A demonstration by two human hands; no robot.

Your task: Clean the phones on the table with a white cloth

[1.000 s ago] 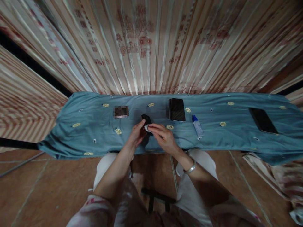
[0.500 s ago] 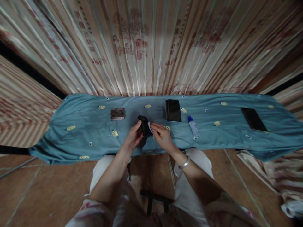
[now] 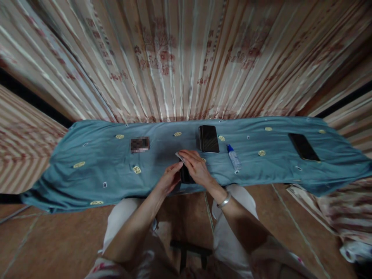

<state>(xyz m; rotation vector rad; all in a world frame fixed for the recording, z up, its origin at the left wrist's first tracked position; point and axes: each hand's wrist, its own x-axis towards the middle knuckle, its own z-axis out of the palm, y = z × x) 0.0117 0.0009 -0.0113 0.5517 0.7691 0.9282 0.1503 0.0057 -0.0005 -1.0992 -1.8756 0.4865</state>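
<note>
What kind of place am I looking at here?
Likely a room at home, not a workshop: patterned curtains hang behind a table under a blue embroidered cloth, the floor is tiled, and phones lie out.

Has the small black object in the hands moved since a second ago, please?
Yes. The small black object has come nearer the blue cloth's near edge, farther from the black phone.
</note>
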